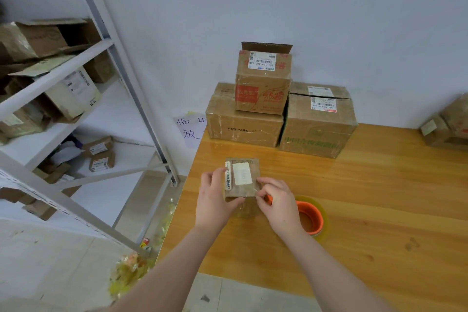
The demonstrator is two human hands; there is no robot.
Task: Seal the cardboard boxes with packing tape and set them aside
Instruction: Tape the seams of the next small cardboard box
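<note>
Cardboard box point(242, 177) sits on the table point(367, 197) at frame centre. The left hand point(215, 200) has its grip curled round the box's left edge. The right hand point(276, 205) has its grip pinching the near right corner, tape roll point(312, 218) just beside.

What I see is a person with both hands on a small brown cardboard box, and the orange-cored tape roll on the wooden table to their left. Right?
Not quite. In the head view the orange-cored tape roll lies on the wooden table to the right, beside the right hand. The left hand and right hand are indeed both on the small brown cardboard box.
</note>
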